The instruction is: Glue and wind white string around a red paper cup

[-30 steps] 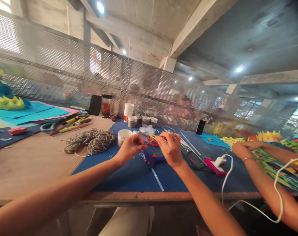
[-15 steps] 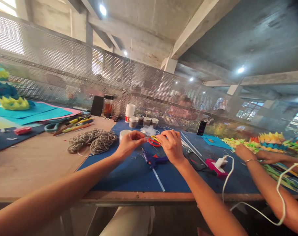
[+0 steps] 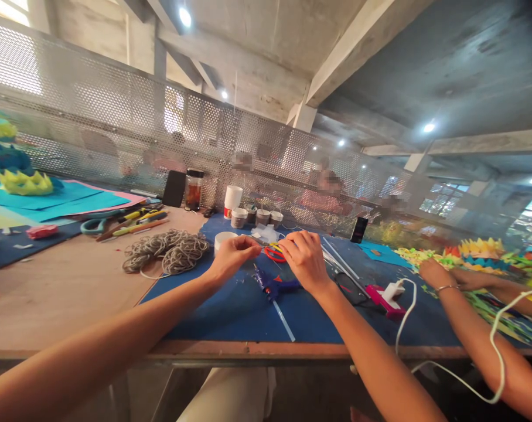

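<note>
My left hand [image 3: 234, 256] is closed in a pinch over the blue mat, thumb against fingertips. Facing it, my right hand [image 3: 307, 258] is closed too, with bent fingers and the knuckles up. The tips of both hands come near each other; whatever they hold is too small or hidden to make out. Between them shows a red and yellow looped thing [image 3: 275, 253], perhaps handles, partly covered by my right fingers. A blue hot glue gun [image 3: 268, 284] lies just below, with a clear glue stick [image 3: 283, 321] poking out of its back.
Left lies a bundle of grey-brown cord [image 3: 167, 252], with pliers and scissors [image 3: 129, 223] behind it. A white tape roll [image 3: 224, 241] and several small cups [image 3: 262, 217] stand farther back. Right are a pink power strip [image 3: 385, 300], a white cable [image 3: 409, 316] and another person's hands [image 3: 437, 274].
My hands stay nearly in place, with only slight shifts at the fingers. The glue gun has not moved. The other person's hands at the right move slightly.
</note>
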Available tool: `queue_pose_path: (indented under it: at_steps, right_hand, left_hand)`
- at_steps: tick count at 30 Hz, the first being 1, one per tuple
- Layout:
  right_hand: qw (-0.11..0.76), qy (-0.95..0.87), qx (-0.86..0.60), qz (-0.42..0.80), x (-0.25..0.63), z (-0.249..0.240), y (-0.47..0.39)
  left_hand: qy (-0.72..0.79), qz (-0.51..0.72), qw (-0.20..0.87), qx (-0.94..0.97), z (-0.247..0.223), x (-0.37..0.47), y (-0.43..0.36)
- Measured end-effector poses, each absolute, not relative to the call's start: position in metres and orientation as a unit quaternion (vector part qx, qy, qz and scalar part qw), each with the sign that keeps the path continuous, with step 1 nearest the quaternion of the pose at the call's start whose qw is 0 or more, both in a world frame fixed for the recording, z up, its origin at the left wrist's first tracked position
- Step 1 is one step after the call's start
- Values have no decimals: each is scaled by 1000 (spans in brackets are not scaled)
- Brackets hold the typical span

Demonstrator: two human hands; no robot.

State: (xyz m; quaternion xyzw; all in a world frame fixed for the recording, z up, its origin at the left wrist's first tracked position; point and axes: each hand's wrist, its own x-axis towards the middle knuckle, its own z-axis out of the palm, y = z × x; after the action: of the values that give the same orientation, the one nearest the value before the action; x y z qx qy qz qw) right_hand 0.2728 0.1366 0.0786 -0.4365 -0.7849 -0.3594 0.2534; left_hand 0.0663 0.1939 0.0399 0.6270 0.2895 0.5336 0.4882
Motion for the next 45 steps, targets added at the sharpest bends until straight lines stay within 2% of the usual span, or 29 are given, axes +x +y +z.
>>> queue_pose_path:
  at_steps: [14, 32, 45]
  right_hand:
    - [208, -803, -457, -321, 272, 91, 140]
    - [242, -806, -498, -209, 269, 103, 147]
    - [285, -791, -540, -38, 271, 111, 156]
  left_hand:
    - [292, 527, 524, 601, 43, 64, 196]
    - [278, 527, 549, 586, 43, 63, 199]
    - [275, 527, 563, 574, 49, 60, 197]
